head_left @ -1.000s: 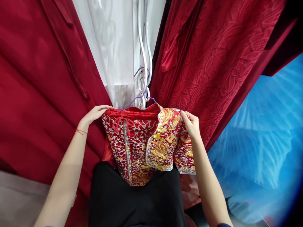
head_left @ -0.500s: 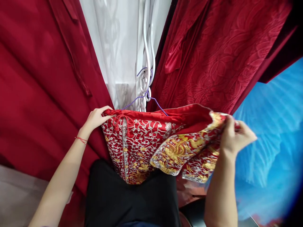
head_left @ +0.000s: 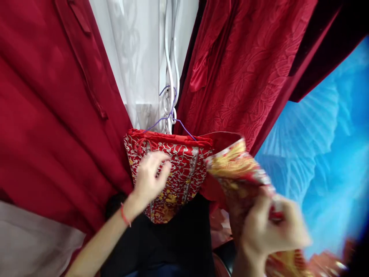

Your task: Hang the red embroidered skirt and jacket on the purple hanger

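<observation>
A red skirt (head_left: 173, 177) with silver and gold embroidery hangs folded over a purple wire hanger (head_left: 184, 129). A red gathered waistband with a small tie runs along its top. In front of the skirt, my left hand (head_left: 151, 175) is blurred, with its fingers bent and the thumb apart from them; nothing shows in it. My right hand (head_left: 272, 227), lower right, grips a gold-embroidered panel (head_left: 230, 161) of the skirt, pulled out towards me. The panel's lower part is partly hidden behind that hand and smeared by motion.
Plain dark red cloth (head_left: 66, 115) hangs on the left and a patterned red garment (head_left: 230, 88) on the right. White curtain cloth (head_left: 135, 57) and white metal scrollwork (head_left: 168, 57) stand behind. Blue fan-patterned cloth (head_left: 311, 154) fills the right side.
My left hand has let go of the waistband's left end and moved right, in front of the skirt. My right hand has come down and nearer, drawing the embroidered panel with it.
</observation>
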A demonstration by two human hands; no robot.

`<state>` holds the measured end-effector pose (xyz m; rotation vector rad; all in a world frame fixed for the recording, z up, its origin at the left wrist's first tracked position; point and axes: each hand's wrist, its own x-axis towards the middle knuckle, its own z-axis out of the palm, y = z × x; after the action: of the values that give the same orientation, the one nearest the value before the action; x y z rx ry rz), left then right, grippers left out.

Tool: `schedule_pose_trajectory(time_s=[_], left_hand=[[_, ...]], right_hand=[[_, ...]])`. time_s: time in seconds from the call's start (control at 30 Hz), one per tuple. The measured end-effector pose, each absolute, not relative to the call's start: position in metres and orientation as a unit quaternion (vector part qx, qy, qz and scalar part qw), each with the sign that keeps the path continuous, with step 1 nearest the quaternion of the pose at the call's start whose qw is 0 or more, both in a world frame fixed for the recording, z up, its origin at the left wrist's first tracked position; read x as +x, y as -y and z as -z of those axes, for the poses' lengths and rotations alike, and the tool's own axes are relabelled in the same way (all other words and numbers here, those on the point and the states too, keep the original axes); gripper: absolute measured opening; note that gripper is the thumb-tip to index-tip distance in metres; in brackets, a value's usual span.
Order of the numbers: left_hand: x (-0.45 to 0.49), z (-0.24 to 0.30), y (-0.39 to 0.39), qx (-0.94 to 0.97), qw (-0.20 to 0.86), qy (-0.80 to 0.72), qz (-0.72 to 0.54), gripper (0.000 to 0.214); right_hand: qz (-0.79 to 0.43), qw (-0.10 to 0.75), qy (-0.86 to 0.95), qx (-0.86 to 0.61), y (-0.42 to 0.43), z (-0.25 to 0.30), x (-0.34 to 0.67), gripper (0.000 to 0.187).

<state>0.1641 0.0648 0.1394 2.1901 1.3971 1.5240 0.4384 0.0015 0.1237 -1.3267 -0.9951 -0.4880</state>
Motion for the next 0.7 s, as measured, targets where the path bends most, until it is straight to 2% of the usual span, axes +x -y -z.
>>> schedule_pose_trajectory(time_s=[0.03,0.07,0.13,0.23,0.3,0.37,0.4,0.47,0.5,0.57,0.7], left_hand=[[0.182,-0.134,-0.045,0.768,0.179,-0.409,-0.459,0.031],[0.195,-0.128,-0.031,0.783,0.295,-0.367,-0.406,0.033],[0.209,-0.118,-0.018,0.749,0.462,-0.329,-0.341,0.039],[0.206,-0.106,-0.032,0.655,0.577,-0.353,-0.337,0.050],[0.198,-0.099,-0.045,0.632,0.567,-0.381,-0.366,0.045],[0.191,-0.095,-0.049,0.659,0.515,-0.402,-0.373,0.038],[0.190,-0.094,-0.047,0.684,0.486,-0.408,-0.360,0.037],[0.191,-0.096,-0.038,0.737,0.442,-0.405,-0.312,0.036],[0.193,-0.098,-0.033,0.761,0.425,-0.396,-0.288,0.036],[0.202,-0.102,-0.022,0.802,0.400,-0.367,-0.249,0.039],[0.226,-0.109,-0.010,0.867,0.358,-0.285,-0.197,0.037]], right_hand=[[0.219,0.637,0.459,-0.580,0.006,-0.107,0.409,0.006],[0.187,0.617,0.507,-0.572,0.013,-0.091,0.381,0.009],[0.103,0.587,0.598,-0.536,0.025,-0.067,0.332,0.026],[0.034,0.534,0.684,-0.495,0.036,-0.052,0.299,0.050],[-0.036,0.484,0.745,-0.457,0.036,-0.055,0.310,0.055],[-0.126,0.449,0.787,-0.405,0.024,-0.066,0.343,0.040],[-0.158,0.461,0.785,-0.383,0.014,-0.073,0.365,0.029],[-0.127,0.549,0.713,-0.418,-0.015,-0.089,0.409,0.020],[-0.102,0.583,0.680,-0.433,-0.033,-0.097,0.428,0.025],[-0.121,0.607,0.683,-0.388,-0.069,-0.114,0.455,0.047],[-0.203,0.489,0.792,-0.305,-0.124,-0.136,0.468,0.079]])
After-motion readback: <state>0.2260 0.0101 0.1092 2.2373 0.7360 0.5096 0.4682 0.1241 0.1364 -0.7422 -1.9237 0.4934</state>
